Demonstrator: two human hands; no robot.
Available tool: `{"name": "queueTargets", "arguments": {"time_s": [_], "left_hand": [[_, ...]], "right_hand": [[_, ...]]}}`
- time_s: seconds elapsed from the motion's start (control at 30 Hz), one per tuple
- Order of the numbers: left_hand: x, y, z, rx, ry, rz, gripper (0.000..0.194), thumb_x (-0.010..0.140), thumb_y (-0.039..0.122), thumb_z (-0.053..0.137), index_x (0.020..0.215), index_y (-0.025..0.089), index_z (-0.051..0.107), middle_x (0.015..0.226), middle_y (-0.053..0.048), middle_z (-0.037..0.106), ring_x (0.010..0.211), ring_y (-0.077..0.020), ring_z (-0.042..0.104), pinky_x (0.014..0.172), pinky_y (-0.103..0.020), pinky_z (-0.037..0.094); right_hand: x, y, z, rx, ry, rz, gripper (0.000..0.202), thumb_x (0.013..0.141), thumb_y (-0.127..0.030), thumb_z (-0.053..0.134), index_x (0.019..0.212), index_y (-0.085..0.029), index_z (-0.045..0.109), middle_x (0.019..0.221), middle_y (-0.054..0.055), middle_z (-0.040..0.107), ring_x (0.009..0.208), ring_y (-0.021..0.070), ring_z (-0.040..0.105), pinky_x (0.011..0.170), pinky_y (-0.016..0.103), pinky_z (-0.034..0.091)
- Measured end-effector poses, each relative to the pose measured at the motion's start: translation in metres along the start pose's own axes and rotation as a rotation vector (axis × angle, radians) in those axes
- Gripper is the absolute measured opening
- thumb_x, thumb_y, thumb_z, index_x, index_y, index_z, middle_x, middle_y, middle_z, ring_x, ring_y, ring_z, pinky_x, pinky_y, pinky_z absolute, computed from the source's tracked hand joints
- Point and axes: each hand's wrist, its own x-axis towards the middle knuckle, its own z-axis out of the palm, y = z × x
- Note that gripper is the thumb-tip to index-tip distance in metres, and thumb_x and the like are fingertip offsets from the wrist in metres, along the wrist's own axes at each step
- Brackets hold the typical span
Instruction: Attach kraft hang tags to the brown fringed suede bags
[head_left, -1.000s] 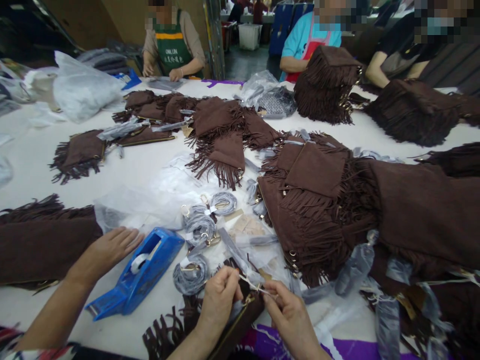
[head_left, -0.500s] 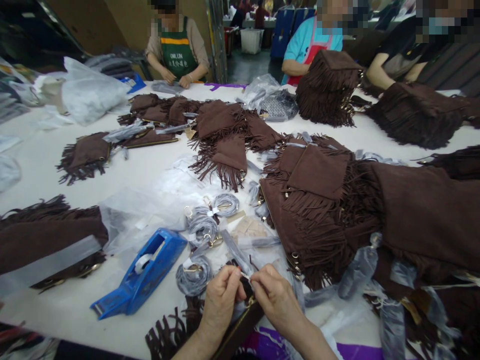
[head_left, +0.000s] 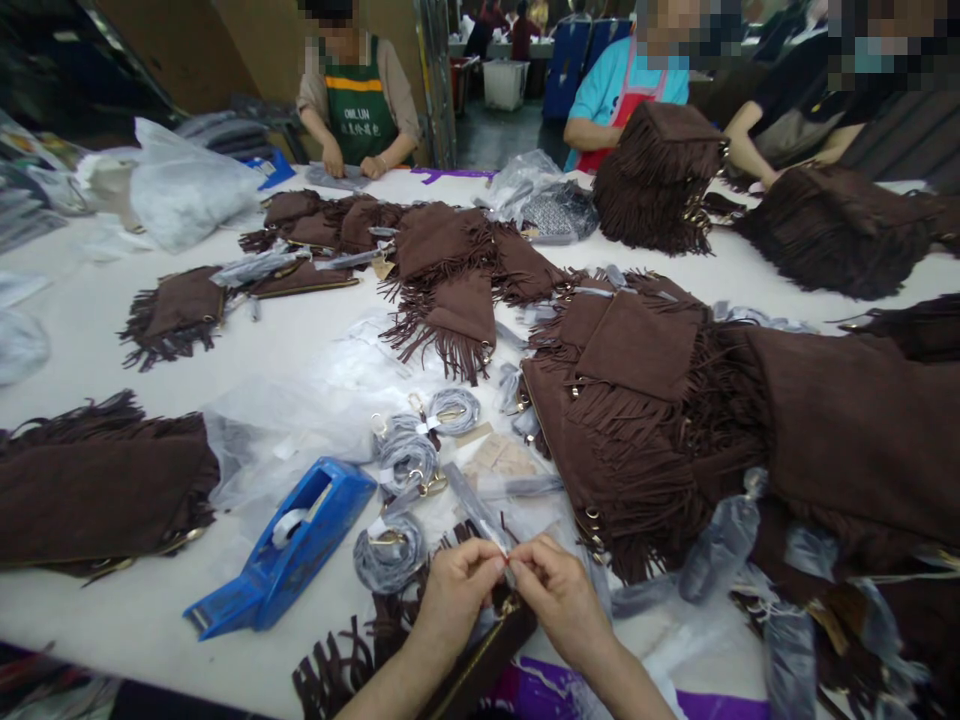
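Note:
My left hand and my right hand meet at the front of the table, thumbs and fingertips pinched together. Something thin is between them, with a speck of red at the fingertips; it is too small to name. A narrow strip in grey plastic wrap reaches up to my fingers. Beneath both hands lies a dark brown fringed bag with a gold zip, partly hidden by my wrists. Coiled straps in grey wrap with gold clasps lie just left of my left hand.
A blue tape dispenser stands to the left, beside another brown fringed bag. Brown fringed bags are heaped at right. Clear plastic bags lie mid-table. Across the table, co-workers handle items.
My fingertips have come closer together, both pinches now meeting. The translucent strip that lay over the brown bag at far left is gone from there.

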Motion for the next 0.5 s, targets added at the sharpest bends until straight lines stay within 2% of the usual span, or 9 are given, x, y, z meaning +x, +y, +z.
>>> {"name": "queueTargets", "arguments": {"time_s": [0.13,0.27,0.4,0.5], "left_hand": [[-0.002,-0.004,0.003,0.231,0.069,0.16,0.021,0.068,0.034,0.046,0.065,0.017,0.058,0.056,0.001,0.053,0.053,-0.0128,0.046,0.054,-0.024,0.035],[-0.002,-0.006,0.005,0.303,0.103,0.169,0.021,0.07,0.034,0.043,0.064,0.018,0.055,0.057,0.001,0.053,0.054,-0.0137,0.047,0.055,-0.026,0.035],[0.002,-0.004,0.003,0.065,0.035,0.035,0.015,0.061,0.033,0.051,0.059,0.018,0.053,0.05,0.003,0.048,0.05,-0.012,0.044,0.053,-0.024,0.033],[0.004,0.0,0.0,-0.22,-0.049,-0.086,0.018,0.057,0.031,0.054,0.063,0.014,0.058,0.054,0.001,0.055,0.052,-0.0108,0.046,0.053,-0.023,0.032]], "right_hand": [[-0.002,0.003,0.003,-0.074,0.052,-0.023,0.023,0.08,-0.027,0.043,0.066,-0.018,0.059,0.062,-0.001,0.049,0.056,0.0114,0.049,0.053,0.021,0.036],[-0.002,0.002,0.005,-0.1,0.117,-0.053,0.021,0.08,-0.025,0.044,0.065,-0.019,0.057,0.061,-0.001,0.05,0.055,0.0111,0.049,0.052,0.02,0.036],[-0.002,0.002,0.001,-0.076,0.113,-0.059,0.02,0.083,-0.025,0.042,0.072,-0.019,0.057,0.066,-0.001,0.052,0.059,0.0113,0.051,0.054,0.021,0.038],[-0.009,0.012,-0.009,-0.034,0.119,-0.054,0.021,0.085,-0.027,0.039,0.079,-0.019,0.057,0.069,0.0,0.055,0.063,0.0127,0.053,0.058,0.022,0.041]]}}
